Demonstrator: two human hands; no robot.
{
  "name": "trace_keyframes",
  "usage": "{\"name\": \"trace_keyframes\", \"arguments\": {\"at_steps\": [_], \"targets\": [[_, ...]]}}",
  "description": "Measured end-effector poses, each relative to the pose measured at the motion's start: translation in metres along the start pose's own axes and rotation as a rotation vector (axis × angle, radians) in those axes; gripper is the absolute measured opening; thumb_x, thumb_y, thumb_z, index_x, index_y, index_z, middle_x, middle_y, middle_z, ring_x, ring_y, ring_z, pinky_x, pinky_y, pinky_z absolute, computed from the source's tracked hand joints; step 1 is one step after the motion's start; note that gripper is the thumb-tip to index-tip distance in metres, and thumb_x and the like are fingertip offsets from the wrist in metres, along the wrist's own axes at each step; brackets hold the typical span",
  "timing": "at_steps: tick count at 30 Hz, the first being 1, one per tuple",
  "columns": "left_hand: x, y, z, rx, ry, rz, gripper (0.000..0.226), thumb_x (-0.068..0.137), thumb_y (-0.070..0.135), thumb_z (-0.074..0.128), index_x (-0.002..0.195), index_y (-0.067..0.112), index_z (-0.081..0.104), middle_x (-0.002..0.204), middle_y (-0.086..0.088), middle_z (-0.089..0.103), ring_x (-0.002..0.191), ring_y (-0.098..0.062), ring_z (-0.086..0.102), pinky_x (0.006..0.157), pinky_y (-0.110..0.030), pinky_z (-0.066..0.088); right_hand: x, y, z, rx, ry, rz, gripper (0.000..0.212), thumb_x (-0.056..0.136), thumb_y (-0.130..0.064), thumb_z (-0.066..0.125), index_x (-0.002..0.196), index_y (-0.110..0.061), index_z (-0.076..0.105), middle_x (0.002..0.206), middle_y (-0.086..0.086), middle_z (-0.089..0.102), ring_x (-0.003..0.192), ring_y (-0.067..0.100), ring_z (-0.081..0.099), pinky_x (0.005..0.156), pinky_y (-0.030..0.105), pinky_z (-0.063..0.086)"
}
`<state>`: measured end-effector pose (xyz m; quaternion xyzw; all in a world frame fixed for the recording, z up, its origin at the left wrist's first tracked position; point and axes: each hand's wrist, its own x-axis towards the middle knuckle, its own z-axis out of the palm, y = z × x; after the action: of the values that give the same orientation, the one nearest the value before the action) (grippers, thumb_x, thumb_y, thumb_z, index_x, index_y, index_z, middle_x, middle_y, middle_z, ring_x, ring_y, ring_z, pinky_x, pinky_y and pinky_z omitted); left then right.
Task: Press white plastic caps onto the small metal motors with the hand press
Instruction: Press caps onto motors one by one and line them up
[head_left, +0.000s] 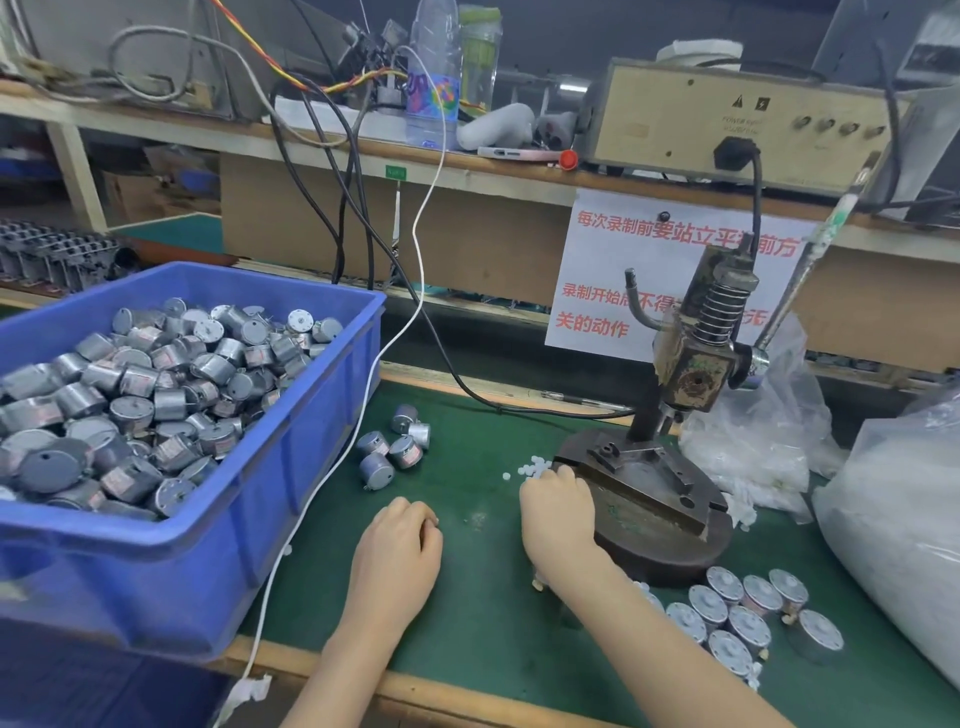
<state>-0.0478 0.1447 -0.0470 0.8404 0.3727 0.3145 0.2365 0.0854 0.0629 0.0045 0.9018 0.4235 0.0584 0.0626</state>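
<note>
Two grips low on the green surface (478, 597) by the hand press (691, 358).
Curled left grip (397, 540), contents hidden; right grip (558, 506) bent over white caps (535, 465); pinching or not, cannot tell.

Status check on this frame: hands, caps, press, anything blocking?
Left hand curled on the mat, contents hidden. Right hand over the white caps beside the hand press, grasp unclear. No motor on the press yet. Nothing blocking.
</note>
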Motion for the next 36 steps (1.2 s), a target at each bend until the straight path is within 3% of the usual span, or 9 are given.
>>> {"name": "trace_keyframes", "arguments": {"at_steps": [7, 14, 22, 26, 29, 33, 36], "targets": [[0.0, -0.001, 0.001, -0.023, 0.007, -0.008, 0.017, 0.091, 0.016, 0.045, 0.088, 0.013, 0.062, 0.088, 0.003, 0.055, 0.09, -0.016, 0.051, 0.071, -0.026, 0.035, 0.0, -0.004, 0.001, 0.002, -0.016, 0.01, 0.027, 0.082, 0.008, 0.051, 0.095, -0.015, 0.056, 0.113, 0.012, 0.06, 0.109, 0.027, 0.049, 0.086, 0.032, 0.038], [0.001, -0.001, -0.001, -0.091, -0.003, -0.048, 0.017, 0.09, 0.013, 0.046, 0.088, 0.011, 0.063, 0.087, 0.001, 0.055, 0.087, -0.018, 0.051, 0.071, -0.03, 0.038, 0.004, -0.005, 0.004, -0.029, 0.002, 0.011, 0.029, 0.083, 0.007, 0.049, 0.104, -0.009, 0.059, 0.112, 0.01, 0.061, 0.107, 0.025, 0.053, 0.08, 0.029, 0.035], [0.002, -0.004, -0.002, -0.277, 0.039, -0.094, 0.015, 0.087, 0.005, 0.051, 0.082, 0.008, 0.065, 0.079, 0.006, 0.054, 0.072, -0.012, 0.049, 0.06, -0.019, 0.027, 0.003, -0.004, 0.006, -0.039, 0.008, 0.019, 0.03, 0.083, 0.007, 0.05, 0.108, -0.007, 0.057, 0.114, 0.009, 0.061, 0.108, 0.027, 0.055, 0.084, 0.03, 0.037], [0.002, -0.004, -0.002, -0.302, 0.044, -0.1, 0.016, 0.087, 0.004, 0.051, 0.082, 0.009, 0.065, 0.077, 0.009, 0.053, 0.069, -0.005, 0.048, 0.058, -0.016, 0.028, 0.0, -0.004, 0.001, 0.008, 0.024, 0.021, 0.022, 0.083, 0.008, 0.048, 0.098, -0.007, 0.057, 0.11, 0.009, 0.062, 0.103, 0.027, 0.056, 0.072, 0.028, 0.031], [0.003, -0.004, -0.003, -0.327, 0.054, -0.113, 0.016, 0.086, 0.004, 0.051, 0.081, 0.009, 0.065, 0.077, 0.01, 0.053, 0.07, -0.003, 0.049, 0.06, -0.014, 0.029, -0.006, -0.01, 0.002, 0.073, 0.096, -0.051, 0.011, 0.089, 0.0, 0.043, 0.084, -0.008, 0.05, 0.107, 0.008, 0.061, 0.1, 0.026, 0.056, 0.068, 0.029, 0.032], [0.004, -0.004, -0.004, -0.352, 0.076, -0.126, 0.017, 0.086, 0.001, 0.05, 0.079, 0.008, 0.064, 0.076, 0.008, 0.054, 0.07, -0.006, 0.05, 0.06, -0.014, 0.03, -0.02, -0.027, 0.009, 0.196, 0.166, -0.244, 0.022, 0.097, -0.018, 0.035, 0.106, -0.011, 0.054, 0.11, 0.005, 0.057, 0.105, 0.024, 0.05, 0.076, 0.033, 0.039], [0.004, -0.004, -0.006, -0.364, 0.084, -0.129, 0.017, 0.085, 0.0, 0.051, 0.079, 0.007, 0.064, 0.074, 0.01, 0.053, 0.069, -0.003, 0.05, 0.063, -0.005, 0.034, -0.025, -0.034, 0.016, 0.23, 0.16, -0.339, 0.027, 0.099, -0.023, 0.033, 0.109, -0.01, 0.054, 0.112, 0.005, 0.055, 0.108, 0.023, 0.047, 0.08, 0.033, 0.037]]}}
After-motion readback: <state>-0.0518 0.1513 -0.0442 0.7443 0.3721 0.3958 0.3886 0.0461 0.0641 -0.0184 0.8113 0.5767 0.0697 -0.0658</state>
